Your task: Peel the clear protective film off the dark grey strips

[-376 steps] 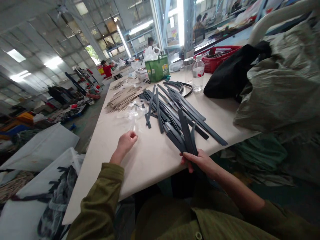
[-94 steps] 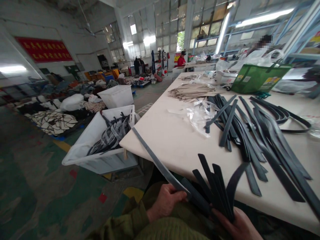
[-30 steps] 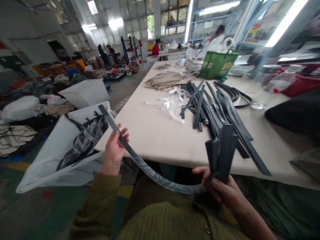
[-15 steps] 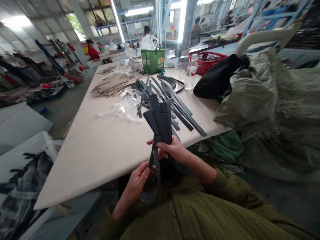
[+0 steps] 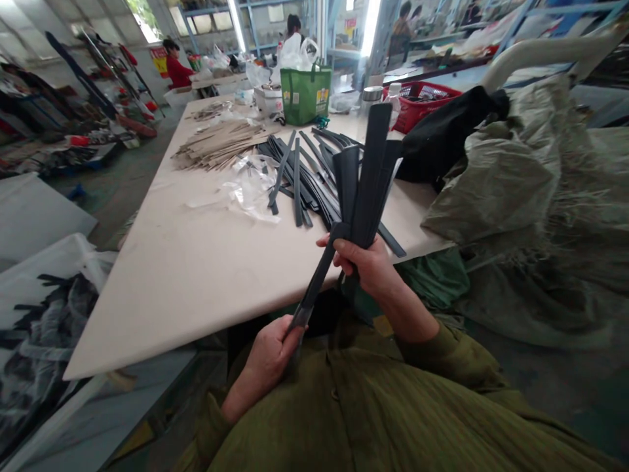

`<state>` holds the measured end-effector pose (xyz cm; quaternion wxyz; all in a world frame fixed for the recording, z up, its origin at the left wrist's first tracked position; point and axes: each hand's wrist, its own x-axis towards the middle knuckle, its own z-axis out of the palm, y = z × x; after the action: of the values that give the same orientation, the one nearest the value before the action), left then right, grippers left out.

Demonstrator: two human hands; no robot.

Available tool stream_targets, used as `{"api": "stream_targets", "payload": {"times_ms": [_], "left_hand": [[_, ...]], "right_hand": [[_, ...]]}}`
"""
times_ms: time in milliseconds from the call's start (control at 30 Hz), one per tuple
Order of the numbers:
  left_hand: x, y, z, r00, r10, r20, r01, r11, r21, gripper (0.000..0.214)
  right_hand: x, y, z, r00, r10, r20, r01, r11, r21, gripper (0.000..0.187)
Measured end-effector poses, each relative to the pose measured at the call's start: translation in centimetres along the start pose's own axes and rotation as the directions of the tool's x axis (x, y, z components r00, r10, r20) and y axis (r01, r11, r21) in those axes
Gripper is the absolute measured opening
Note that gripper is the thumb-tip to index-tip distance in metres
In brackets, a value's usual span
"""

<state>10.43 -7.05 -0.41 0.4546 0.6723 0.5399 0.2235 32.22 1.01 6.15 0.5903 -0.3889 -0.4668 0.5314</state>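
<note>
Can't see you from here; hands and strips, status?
Right hand gripping dark strip bundle. Left hand holding one strip. Loose strips, plastic film on table beyond.

Smooth, matt dark strips (image 5: pixel 371 187) with a leather-like look contrast with glossy, crinkled clear plastic film (image 5: pixel 250 190) on a pale, smooth, matt worktop (image 5: pixel 187 282). Tan strips (image 5: pixel 216 147) look dry and dull. A jar lid (image 5: pixel 372 93) shines like metal above a red plastic basket (image 5: pixel 415 118); a sack (image 5: pixel 501 177) shows rough, wrinkled, woven material, while a green shirt (image 5: pixel 403 406) is soft, finely ribbed cloth.
</note>
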Motion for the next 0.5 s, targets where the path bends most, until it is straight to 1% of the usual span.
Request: {"api": "stream_targets", "payload": {"times_ms": [67,100,167,200,233,267,300,333,367,400,433,467,500], "left_hand": [[-0.6,-0.8,-0.3,0.998,-0.060,-0.006,0.059,0.998,-0.007,0.036],[-0.9,-1.2,-0.5,0.994,-0.106,-0.003,0.106,0.993,-0.047,0.034],[-1.9,-2.0,-0.9,0.977,-0.208,0.053,0.215,0.951,-0.223,0.031],[-2.6,-2.3,-1.2,0.967,-0.234,0.098,0.254,0.901,-0.352,0.033],[-3.3,-2.5,-1.5,0.964,-0.228,0.135,0.265,0.830,-0.492,0.036],[-4.1,-2.7,-1.9,0.970,-0.190,0.149,0.241,0.745,-0.622,0.041],[-5.0,-2.8,-2.4,0.982,-0.134,0.131,0.187,0.663,-0.725,0.044],[-5.9,-2.9,-3.1,0.994,-0.075,0.077,0.106,0.594,-0.797,0.046],[-6.9,-2.9,-3.9,1.000,-0.019,0.002,0.012,0.550,-0.835,0.046],[-7.9,-2.9,-4.9,0.996,0.021,-0.083,-0.081,0.529,-0.845,0.043],[-9.1,-2.8,-5.9,0.984,0.048,-0.174,-0.173,0.525,-0.833,0.040],[-10.3,-2.6,-7.0,0.961,0.059,-0.271,-0.260,0.532,-0.806,0.036],[-11.6,-2.2,-8.1,0.934,0.035,-0.356,-0.313,0.560,-0.767,0.034]], "right_hand": [[0.4,-0.1,-0.4,1.000,-0.025,-0.017,0.025,1.000,-0.011,0.020],[0.5,-0.2,-0.6,0.999,-0.029,-0.016,0.029,0.999,-0.019,0.019],[0.4,-0.2,-0.7,1.000,-0.018,-0.020,0.017,0.999,-0.051,0.021],[0.3,-0.3,-0.8,0.999,-0.004,-0.037,0.001,0.997,-0.074,0.023],[0.1,-0.3,-0.9,0.998,0.021,-0.056,-0.026,0.994,-0.102,0.026],[0.0,-0.3,-1.0,0.996,0.048,-0.079,-0.058,0.990,-0.129,0.028],[0.0,-0.1,-1.1,0.992,0.077,-0.103,-0.092,0.983,-0.159,0.028],[0.2,0.2,-1.1,0.990,0.097,-0.100,-0.114,0.977,-0.178,0.024],[0.4,0.6,-1.1,0.990,0.097,-0.107,-0.117,0.973,-0.199,0.018],[0.8,1.1,-1.0,0.987,0.100,-0.124,-0.127,0.964,-0.233,0.018],[1.1,1.5,-0.8,0.990,0.091,-0.111,-0.119,0.952,-0.282,0.026],[1.4,1.8,-0.5,0.992,0.081,-0.093,-0.107,0.940,-0.325,0.032],[1.5,2.0,-0.2,0.996,0.056,-0.066,-0.078,0.918,-0.388,0.035]]}}
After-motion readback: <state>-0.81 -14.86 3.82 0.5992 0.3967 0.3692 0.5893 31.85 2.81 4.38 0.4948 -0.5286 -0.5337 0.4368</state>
